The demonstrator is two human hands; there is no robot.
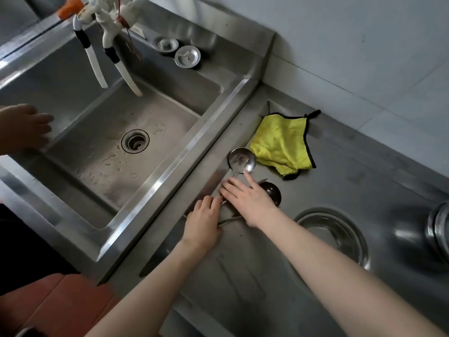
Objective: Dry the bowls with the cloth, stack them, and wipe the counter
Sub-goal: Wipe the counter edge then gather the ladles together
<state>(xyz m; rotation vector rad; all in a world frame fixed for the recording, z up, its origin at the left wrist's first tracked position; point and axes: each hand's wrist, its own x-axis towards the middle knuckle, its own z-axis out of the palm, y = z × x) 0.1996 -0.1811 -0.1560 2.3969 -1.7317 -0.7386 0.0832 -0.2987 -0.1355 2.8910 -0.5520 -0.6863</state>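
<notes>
Stainless steel fills the frame: at the left edge another person's hand (26,127) rests on the rim of the sink (184,152), well clear of you, with white tap spouts (96,66) hanging over the basin at upper left and two drain plugs (187,57) on the ledge at top centre. At centre, your left hand (204,220) lies over the thin ladle handles; its fingers bend down onto them, but whether they actually grip I cannot tell. Just right of it, your right hand (247,198) is flat with the fingers straight and holds nothing, its forefinger reaching the shiny ladle (241,159) and its palm partly hiding the dark ladle (273,193). Both ladles lie between you and the yellow cloth (281,139), which sits crumpled and untouched on the counter (364,181) just beyond, so they probably need shifting first. The steel bowl (330,234) stands open side up at lower right, beside your right forearm, and another steel vessel (439,224) is cut off at the right edge.
</notes>
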